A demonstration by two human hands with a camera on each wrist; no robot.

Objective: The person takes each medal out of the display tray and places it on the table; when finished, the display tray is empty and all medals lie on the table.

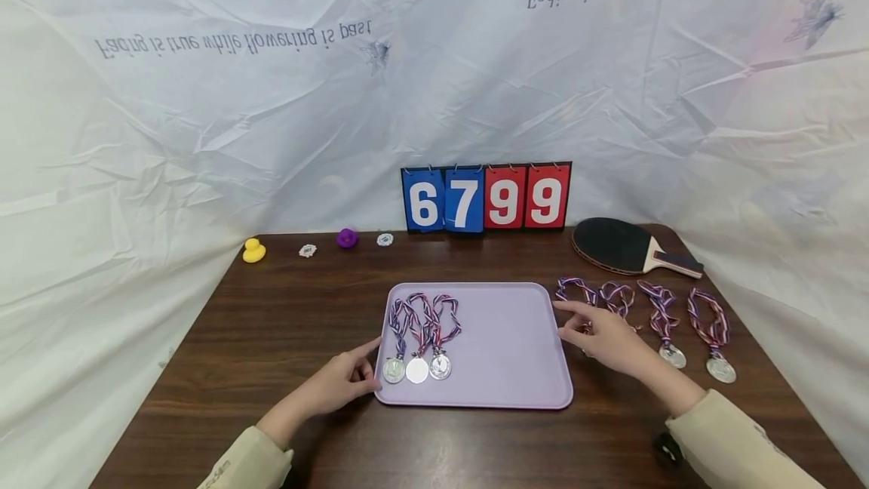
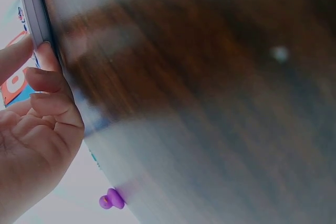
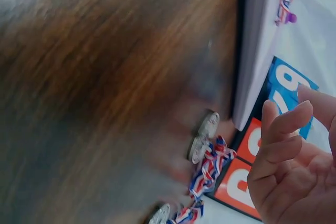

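A pale lilac tray (image 1: 502, 353) lies on the dark wooden table. Three silver medals (image 1: 440, 367) with red, white and blue ribbons (image 1: 421, 315) lie side by side in its left part. My left hand (image 1: 333, 383) holds the tray's left edge between thumb and forefinger, the other fingers curled in. By the right edge is my right hand (image 1: 607, 338), thumb and forefinger apart and holding nothing. In the right wrist view, this hand (image 3: 294, 150) shows a gap between its fingertips and the tray's side (image 3: 254, 51).
Several more ribboned medals (image 1: 721, 368) lie in a row at the right, partly behind my right hand. A table tennis bat (image 1: 614, 245) lies beyond them. A scoreboard (image 1: 485, 197) showing 6799 stands at the back. Yellow (image 1: 254, 250) and purple ducks (image 1: 347, 238) and two white tokens (image 1: 308, 250) sit at back left.
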